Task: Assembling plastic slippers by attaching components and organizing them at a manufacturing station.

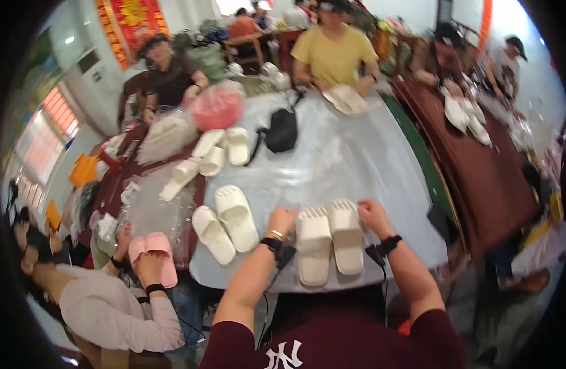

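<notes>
Two cream slippers lie side by side in front of me, toes pointing away. My left hand (pixel 284 221) is closed at the outer toe edge of the left slipper (pixel 313 255). On the other side, my right hand (pixel 373 216) is closed at the outer toe edge of the right slipper (pixel 347 243), which sits slightly farther forward. The fingertips of both hands are partly hidden. To the left of my left hand rests another cream pair, a larger-looking slipper (pixel 237 215) and one beside it (pixel 214 237).
More cream slippers (pixel 212 161) lie farther left, near a black bag (pixel 281 131) on the grey-covered table (pixel 381 160). At left, a co-worker handles a pink slipper (pixel 163 258). Across the table, a person in yellow holds cream slippers (pixel 345 100). A brown table (pixel 479 172) stands at right.
</notes>
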The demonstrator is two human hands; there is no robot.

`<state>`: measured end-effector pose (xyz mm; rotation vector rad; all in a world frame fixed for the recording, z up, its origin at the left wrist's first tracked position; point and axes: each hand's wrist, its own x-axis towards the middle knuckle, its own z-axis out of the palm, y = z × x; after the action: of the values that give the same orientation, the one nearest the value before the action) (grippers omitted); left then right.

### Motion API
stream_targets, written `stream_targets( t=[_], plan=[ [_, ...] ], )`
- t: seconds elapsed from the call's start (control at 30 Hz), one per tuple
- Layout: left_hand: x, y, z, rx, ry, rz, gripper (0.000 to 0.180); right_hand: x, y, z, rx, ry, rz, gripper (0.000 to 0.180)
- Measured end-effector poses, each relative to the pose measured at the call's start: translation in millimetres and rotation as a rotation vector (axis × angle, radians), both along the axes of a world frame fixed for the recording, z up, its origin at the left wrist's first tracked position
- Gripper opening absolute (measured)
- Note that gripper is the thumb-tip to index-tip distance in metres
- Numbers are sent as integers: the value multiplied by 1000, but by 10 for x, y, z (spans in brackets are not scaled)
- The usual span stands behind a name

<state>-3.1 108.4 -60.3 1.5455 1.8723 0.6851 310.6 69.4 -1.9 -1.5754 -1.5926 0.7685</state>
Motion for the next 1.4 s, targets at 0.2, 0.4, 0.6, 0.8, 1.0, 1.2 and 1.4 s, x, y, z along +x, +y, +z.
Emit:
stream_targets(
  t=[0.2, 0.4, 0.6, 0.8, 1.0, 1.2, 1.4],
  plan=[
    [448, -113, 200, -2, 34, 17, 30, 177, 98, -378, -175, 137, -63, 27],
    [597, -133, 160, 329, -119, 37, 20, 66, 210, -357, 101, 426, -202, 19],
    [935, -160, 539, 178, -827, -103, 18, -388, 209, -60, 115, 702, -57, 29],
    [1025, -254, 357, 217, -630, -156, 18, -500, 32, -97, 4, 680, 38, 23],
    [1044, -383, 413, 251, -593, -171, 18, -499, -59, -59, 7, 638, 41, 19],
    [1034, -393, 439, 267, -589, -185, 17, -468, -24, -87, -31, 695, 36, 18],
    [1025, -356, 417, 272, -580, -187, 16, -465, -8, -73, -9, 620, 61, 19]
  ],
)
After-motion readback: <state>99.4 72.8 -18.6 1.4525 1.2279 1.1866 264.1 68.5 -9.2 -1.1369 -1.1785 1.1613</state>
